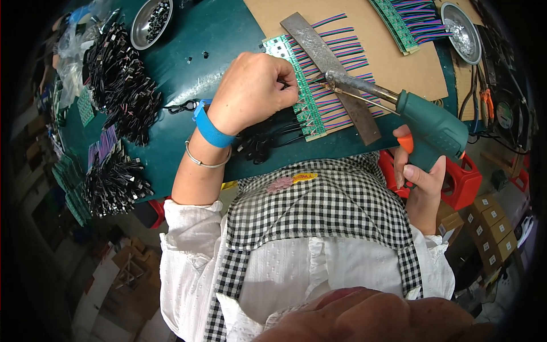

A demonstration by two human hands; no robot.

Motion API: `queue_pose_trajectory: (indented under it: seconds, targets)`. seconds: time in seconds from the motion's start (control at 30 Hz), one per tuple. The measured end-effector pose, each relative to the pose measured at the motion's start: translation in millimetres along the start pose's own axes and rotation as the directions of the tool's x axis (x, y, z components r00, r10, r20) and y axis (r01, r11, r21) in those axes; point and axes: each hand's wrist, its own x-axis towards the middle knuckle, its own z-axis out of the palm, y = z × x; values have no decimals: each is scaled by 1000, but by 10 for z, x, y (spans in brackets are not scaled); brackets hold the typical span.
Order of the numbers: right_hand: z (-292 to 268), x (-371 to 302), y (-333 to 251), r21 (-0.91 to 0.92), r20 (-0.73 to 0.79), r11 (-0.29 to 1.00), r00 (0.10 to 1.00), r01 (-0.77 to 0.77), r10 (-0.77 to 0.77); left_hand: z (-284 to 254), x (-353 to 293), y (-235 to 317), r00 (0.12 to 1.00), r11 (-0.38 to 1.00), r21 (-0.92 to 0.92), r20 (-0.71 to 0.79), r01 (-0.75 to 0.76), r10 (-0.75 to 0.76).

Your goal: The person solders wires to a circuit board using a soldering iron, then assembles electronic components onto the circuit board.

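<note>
My right hand [423, 174] is wrapped round the grip of a green soldering gun [432, 122], with a finger at its orange trigger. The gun's metal barrel reaches left over a flat metal bar, and its tip is close to a long green circuit board panel [313, 126]. Over that panel my left hand [256, 88] is closed in a pinch, and its fingers hide what they hold. Rows of multicoloured ribbon wires [347, 51] run from the panel's right side under the metal bar [360, 117]. Black cables [259, 147] join its lower left side.
Bundles of black cables [122, 85] lie at the left, by a metal bowl of small black parts [152, 24]. Another wired panel [393, 23] and a metal dish [460, 33] are at the far right. A brown board [393, 74] covers part of the green tabletop [199, 34].
</note>
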Motion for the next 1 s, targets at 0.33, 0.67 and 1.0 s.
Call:
queue_pose_trajectory:
  seconds: [0.33, 0.67, 1.0]
  targets:
    - [-47, -114, -12, -48, 1, 997, 998, -57, 57, 149, -196, 14, 989, 993, -89, -121, 73, -83]
    - [-16, -114, 78, -53, 57, 998, 997, -41, 44, 147, -174, 74, 989, 995, 28, -122, 93, -89]
    - [24, -124, 109, -64, 19, 997, 999, -44, 45, 141, -145, 80, 991, 998, 24, -123, 64, -61]
